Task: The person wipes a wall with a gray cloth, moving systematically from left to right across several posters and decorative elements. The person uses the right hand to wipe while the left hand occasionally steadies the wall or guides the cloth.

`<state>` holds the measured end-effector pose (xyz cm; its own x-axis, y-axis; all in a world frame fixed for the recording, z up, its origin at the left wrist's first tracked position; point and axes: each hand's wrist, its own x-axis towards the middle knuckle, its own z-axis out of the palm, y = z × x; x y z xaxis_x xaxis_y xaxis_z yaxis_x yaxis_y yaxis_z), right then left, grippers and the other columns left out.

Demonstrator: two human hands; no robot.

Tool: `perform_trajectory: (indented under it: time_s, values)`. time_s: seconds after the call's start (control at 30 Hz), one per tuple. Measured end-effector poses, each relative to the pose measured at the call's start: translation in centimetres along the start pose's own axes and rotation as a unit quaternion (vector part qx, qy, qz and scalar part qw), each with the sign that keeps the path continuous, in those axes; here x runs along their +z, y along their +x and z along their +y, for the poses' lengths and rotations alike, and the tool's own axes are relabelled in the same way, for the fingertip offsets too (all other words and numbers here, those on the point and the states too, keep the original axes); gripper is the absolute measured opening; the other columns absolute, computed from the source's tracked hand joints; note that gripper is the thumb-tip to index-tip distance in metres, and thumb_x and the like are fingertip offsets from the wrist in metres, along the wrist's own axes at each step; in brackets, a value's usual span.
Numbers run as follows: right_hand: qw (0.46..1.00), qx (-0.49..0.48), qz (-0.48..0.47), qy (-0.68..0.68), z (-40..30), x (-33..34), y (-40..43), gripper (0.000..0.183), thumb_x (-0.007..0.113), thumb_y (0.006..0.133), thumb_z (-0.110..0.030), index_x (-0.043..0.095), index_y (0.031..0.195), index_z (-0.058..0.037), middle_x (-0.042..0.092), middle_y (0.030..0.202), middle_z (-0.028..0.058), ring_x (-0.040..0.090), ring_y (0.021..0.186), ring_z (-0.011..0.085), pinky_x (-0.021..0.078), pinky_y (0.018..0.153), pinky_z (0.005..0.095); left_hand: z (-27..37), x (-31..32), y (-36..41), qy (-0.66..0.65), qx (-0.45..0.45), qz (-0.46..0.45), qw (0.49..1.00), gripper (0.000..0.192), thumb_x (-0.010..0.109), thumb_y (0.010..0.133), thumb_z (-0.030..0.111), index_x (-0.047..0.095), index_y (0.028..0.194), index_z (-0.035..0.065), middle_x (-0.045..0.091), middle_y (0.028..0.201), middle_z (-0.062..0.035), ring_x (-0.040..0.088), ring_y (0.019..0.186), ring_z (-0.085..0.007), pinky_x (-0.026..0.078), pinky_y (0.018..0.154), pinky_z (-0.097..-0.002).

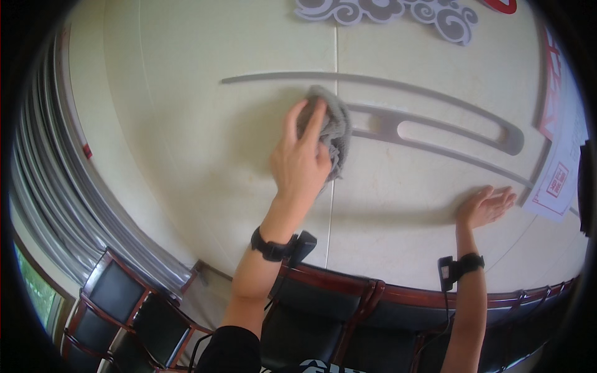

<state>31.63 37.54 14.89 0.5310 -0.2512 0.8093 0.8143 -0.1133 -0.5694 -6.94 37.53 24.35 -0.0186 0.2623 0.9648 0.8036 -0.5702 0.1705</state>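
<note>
My left hand [301, 154] presses a bunched grey cloth [339, 135] against the cream wall panel [196, 140]. The cloth covers the left end of the lower part of a grey curved wall decoration [389, 126], just below its long upper strip. My right hand [486, 206] is at the right, beneath the decoration, with its fingers apart and nothing in it. It is close to the wall; whether it touches the surface cannot be told. Both wrists wear black straps with small devices.
Dark chairs with reddish wooden frames [326, 279] line the foot of the wall, and more chairs [116, 291] stand at the lower left. Grey curtains [51, 186] hang on the left. A white sheet with red print [552, 186] is at the right; cloud-shaped decorations [387, 11] are above.
</note>
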Motion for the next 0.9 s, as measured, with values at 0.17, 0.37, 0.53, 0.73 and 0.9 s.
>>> perform_trajectory:
  time_s: [0.17,0.37,0.53,0.73,0.9]
  values:
    - [1.000,-0.007,0.008,0.002,0.1,0.0,0.2,0.065,0.035,0.102,-0.050,0.029,0.152,-0.0096,0.022,0.160,0.0181,0.017,0.149,0.0351,0.0113,0.119,0.0520,-1.1,2.8,-1.3,0.093,0.018,0.019,0.995,0.061,0.063,0.072,0.001,0.058,0.131,0.0123,0.055,0.125,-0.0093,0.066,0.081,-0.0301,0.053,0.064,-0.0394]
    - [1.000,-0.007,0.008,0.010,-0.1,0.1,-0.1,0.066,0.034,0.101,-0.052,0.031,0.151,-0.0089,0.025,0.158,0.0193,0.019,0.148,0.0355,0.0132,0.118,0.0513,-1.1,1.7,-4.8,-0.025,-0.057,-0.038,0.997,0.053,0.063,0.071,0.000,0.060,0.123,0.0051,0.057,0.119,-0.0136,0.064,0.092,-0.0353,0.054,0.072,-0.0395]
    - [1.000,0.003,0.010,-0.002,0.0,0.0,0.1,0.065,0.035,0.101,-0.051,0.031,0.151,-0.0099,0.024,0.159,0.0185,0.019,0.148,0.0353,0.0132,0.118,0.0509,-1.4,1.4,-4.7,-0.073,-0.008,0.097,0.993,0.057,0.059,0.072,-0.004,0.057,0.129,0.0018,0.054,0.127,-0.0163,0.064,0.101,-0.0365,0.054,0.081,-0.0401]
    - [1.000,0.003,0.004,-0.006,-0.2,0.0,-0.1,0.063,0.035,0.102,-0.048,0.030,0.152,-0.0106,0.023,0.160,0.0161,0.018,0.148,0.0349,0.0120,0.119,0.0512,-1.6,2.8,-1.2,0.003,-0.035,0.014,0.999,0.062,0.063,0.072,0.001,0.055,0.133,0.0032,0.051,0.140,-0.0121,0.067,0.095,-0.0292,0.055,0.073,-0.0365]
    - [1.000,-0.014,0.010,0.010,-0.4,-0.1,-0.2,0.062,0.035,0.102,-0.047,0.030,0.151,-0.0100,0.023,0.160,0.0153,0.018,0.148,0.0354,0.0118,0.118,0.0518,-0.3,4.3,-4.0,0.036,-0.023,0.010,0.999,0.066,0.064,0.072,0.004,0.052,0.137,0.0055,0.047,0.142,-0.0101,0.065,0.102,-0.0320,0.055,0.076,-0.0399]
